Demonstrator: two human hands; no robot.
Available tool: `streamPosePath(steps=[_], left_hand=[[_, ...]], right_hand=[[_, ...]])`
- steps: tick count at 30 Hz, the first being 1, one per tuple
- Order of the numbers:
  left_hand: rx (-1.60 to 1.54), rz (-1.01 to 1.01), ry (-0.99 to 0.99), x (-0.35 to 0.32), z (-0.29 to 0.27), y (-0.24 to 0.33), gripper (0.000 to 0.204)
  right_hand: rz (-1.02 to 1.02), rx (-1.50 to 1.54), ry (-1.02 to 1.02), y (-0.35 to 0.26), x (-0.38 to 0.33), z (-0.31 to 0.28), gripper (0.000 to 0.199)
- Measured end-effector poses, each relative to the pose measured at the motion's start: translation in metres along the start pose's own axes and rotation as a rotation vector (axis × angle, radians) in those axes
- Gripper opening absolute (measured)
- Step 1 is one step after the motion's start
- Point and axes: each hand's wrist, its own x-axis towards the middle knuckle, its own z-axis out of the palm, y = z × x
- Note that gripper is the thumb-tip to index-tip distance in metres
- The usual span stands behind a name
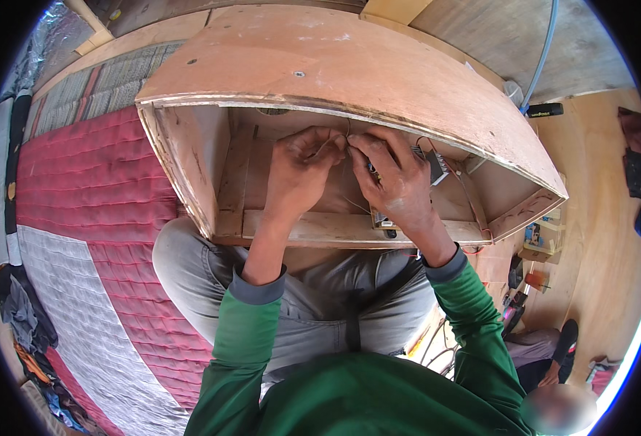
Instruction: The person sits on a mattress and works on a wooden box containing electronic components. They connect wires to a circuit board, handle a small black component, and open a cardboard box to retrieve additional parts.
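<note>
Above my lap, an open-sided plywood box spans the view. Just inside its opening, my left hand and my right hand meet, both closed with fingertips pinched together. A thin dark wire runs up from between the fingertips; the exact spot where they grip it is hidden. Behind and under my right hand lies a small circuit board, mostly covered. A dark and silver electronic part sits to the right of that hand, with a thin wire curving along beside it.
A red and grey quilted mat spreads to the left. At the right stands a small open carton near loose tools. Another person sits at the lower right. A blue cable hangs at the upper right.
</note>
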Motion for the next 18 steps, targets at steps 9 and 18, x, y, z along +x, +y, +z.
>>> streamPosePath(steps=[9,18], left_hand=[[0.276,0.149,0.042,-0.005,0.006,0.008,0.015],[0.224,0.021,0.016,-0.004,0.002,0.014,0.015]], right_hand=[[1.577,1.552,-0.346,0.006,0.019,-0.013,0.015],[0.175,0.089,0.033,0.007,0.003,-0.005,0.023]])
